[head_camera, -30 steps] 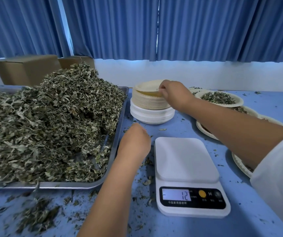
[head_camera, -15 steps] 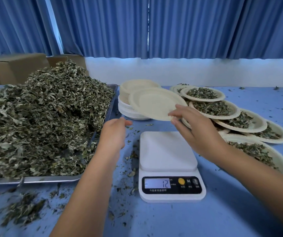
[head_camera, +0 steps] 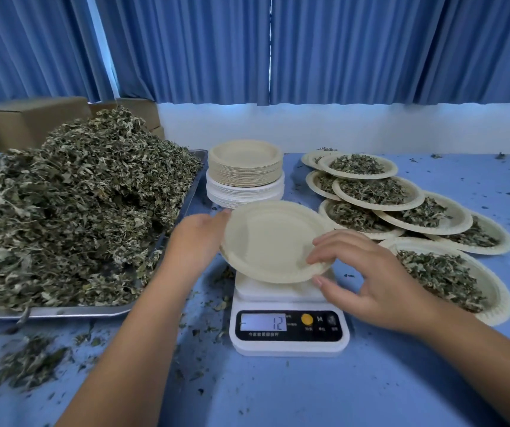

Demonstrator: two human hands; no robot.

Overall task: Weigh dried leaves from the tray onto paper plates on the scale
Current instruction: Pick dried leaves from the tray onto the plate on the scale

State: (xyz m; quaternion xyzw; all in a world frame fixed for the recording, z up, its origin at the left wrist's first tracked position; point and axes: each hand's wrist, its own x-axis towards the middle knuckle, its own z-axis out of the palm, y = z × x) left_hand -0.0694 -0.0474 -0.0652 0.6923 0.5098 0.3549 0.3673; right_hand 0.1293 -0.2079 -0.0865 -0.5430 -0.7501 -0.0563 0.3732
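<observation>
Plate (head_camera: 273,241) now over scale (head_camera: 281,292), right hand (head_camera: 370,278) pinching, left hand (head_camera: 196,238) at rim.

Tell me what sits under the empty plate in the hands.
Under the empty plate is the white scale; its near strip and display, reading 12, show. The plate covers the rest of the platform, so whether they touch cannot be told.

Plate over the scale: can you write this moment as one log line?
paper plate: empty, over scale | right hand: pinches its rim | left hand: at left rim | display: 12
</observation>
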